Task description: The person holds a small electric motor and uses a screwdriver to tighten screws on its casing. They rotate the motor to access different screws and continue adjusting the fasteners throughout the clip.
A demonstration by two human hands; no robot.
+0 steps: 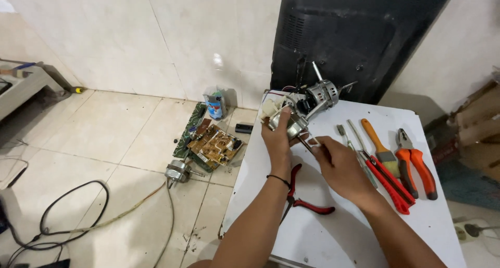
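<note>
A small clear packet with a blue-and-red label (215, 104) stands on the floor against the tiled wall

I count two hands, the left hand (277, 138) and the right hand (341, 166). There are two motors, one motor on the table (312, 99) and one motor on the floor (179, 171). I see two pliers, red pliers (304, 198) and orange pliers (414, 164). There is one paintbrush (380, 145), and two circuit boards (213, 143) lie on the floor.
</note>
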